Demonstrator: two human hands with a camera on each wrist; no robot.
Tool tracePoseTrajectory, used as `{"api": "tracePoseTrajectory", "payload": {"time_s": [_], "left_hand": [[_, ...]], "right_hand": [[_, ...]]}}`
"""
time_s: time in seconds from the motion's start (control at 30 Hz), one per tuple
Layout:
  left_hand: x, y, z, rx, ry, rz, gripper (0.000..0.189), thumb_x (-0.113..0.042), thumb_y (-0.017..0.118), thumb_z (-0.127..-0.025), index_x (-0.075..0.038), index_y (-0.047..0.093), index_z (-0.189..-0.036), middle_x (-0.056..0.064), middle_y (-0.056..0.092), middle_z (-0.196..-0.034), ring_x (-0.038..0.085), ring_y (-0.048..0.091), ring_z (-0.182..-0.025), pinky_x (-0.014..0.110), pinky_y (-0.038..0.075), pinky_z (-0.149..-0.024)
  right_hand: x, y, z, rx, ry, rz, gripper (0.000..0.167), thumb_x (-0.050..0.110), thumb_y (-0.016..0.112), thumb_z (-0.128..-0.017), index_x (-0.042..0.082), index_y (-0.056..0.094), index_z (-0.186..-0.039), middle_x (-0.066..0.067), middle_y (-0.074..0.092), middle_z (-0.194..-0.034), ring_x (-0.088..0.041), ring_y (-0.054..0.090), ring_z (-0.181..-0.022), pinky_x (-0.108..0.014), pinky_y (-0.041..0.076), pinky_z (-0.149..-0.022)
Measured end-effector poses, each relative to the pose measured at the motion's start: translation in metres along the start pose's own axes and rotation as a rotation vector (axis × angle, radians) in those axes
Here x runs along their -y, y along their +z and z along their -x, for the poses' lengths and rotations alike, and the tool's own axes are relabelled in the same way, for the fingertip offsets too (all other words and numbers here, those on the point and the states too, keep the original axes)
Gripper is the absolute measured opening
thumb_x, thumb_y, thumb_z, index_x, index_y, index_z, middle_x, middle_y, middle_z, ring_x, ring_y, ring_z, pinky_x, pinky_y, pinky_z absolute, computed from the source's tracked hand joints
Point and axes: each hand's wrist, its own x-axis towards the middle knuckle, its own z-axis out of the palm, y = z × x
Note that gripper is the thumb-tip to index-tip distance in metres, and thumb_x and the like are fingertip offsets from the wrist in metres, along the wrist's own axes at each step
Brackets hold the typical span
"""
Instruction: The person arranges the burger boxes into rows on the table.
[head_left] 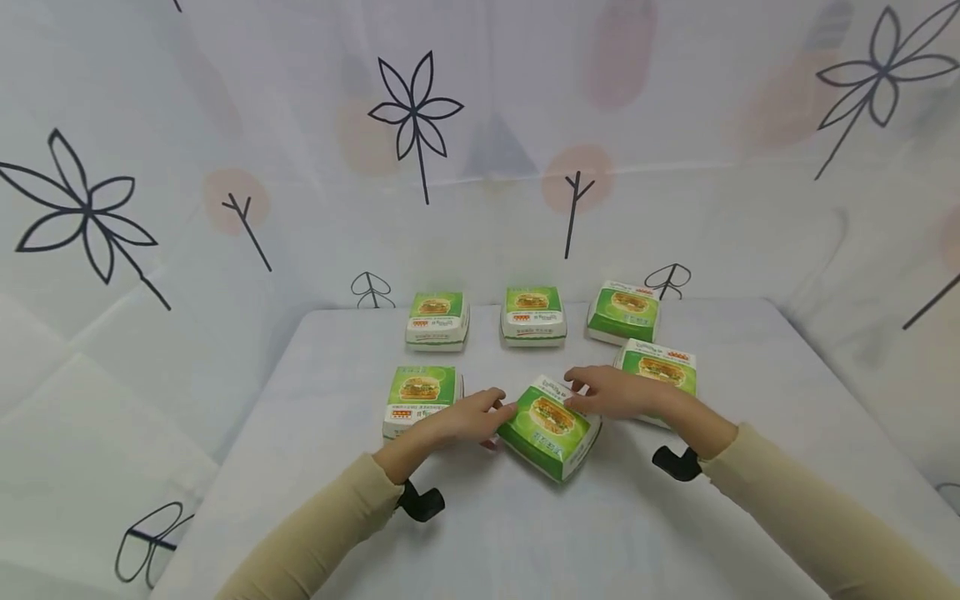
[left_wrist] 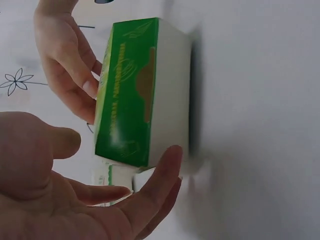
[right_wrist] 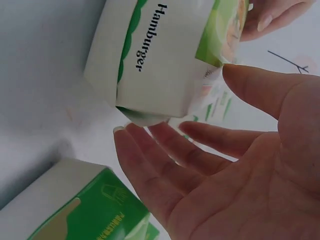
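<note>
A green and white hamburger box sits turned askew on the white table between both hands. My left hand is at its left corner. In the left wrist view the fingertips meet the box's lower edge, and the thumb stands a little off its green side. At the opposite corner is my right hand. Its thumb touches the top corner in the right wrist view, while loosely bent fingers reach the edge of the side marked "Hamburger".
Three like boxes line the back: left, middle and right. Another box lies beside the left hand, partly covered by it. One more is behind the right forearm. Patterned cloth hangs behind the table.
</note>
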Motion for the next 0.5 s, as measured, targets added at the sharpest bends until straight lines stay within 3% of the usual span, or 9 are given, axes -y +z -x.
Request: {"api": "tracePoseTrajectory", "payload": {"time_s": [0.23, 0.37, 0.5], "left_hand": [[0.005, 0.009, -0.003, -0.041, 0.008, 0.112, 0.044, -0.034, 0.047, -0.11, -0.002, 0.055, -0.139, 0.016, 0.059, -0.133, 0.021, 0.066, -0.091, 0.038, 0.055, -0.085], [0.004, 0.006, -0.009, -0.055, 0.025, 0.119, 0.036, -0.029, 0.045, -0.111, -0.004, 0.061, -0.131, 0.011, 0.062, -0.121, 0.021, 0.066, -0.091, 0.034, 0.056, -0.078], [0.001, 0.001, -0.015, -0.068, 0.022, 0.127, 0.035, -0.029, 0.044, -0.111, -0.005, 0.062, -0.129, 0.011, 0.06, -0.12, 0.023, 0.064, -0.096, 0.034, 0.057, -0.078]], "right_hand": [[-0.001, 0.006, 0.002, -0.005, -0.001, 0.021, 0.055, 0.032, 0.058, -0.105, -0.007, 0.05, -0.143, -0.02, 0.063, -0.128, -0.035, 0.06, -0.119, -0.051, 0.053, -0.098], [-0.001, 0.009, 0.004, 0.008, 0.038, 0.031, 0.057, 0.034, 0.059, -0.104, -0.008, 0.051, -0.141, -0.019, 0.064, -0.125, -0.03, 0.062, -0.112, -0.046, 0.056, -0.091], [0.002, 0.011, 0.006, 0.016, 0.062, 0.033, 0.054, 0.033, 0.059, -0.104, -0.01, 0.052, -0.137, -0.017, 0.066, -0.118, -0.023, 0.064, -0.099, -0.04, 0.057, -0.082]]}}
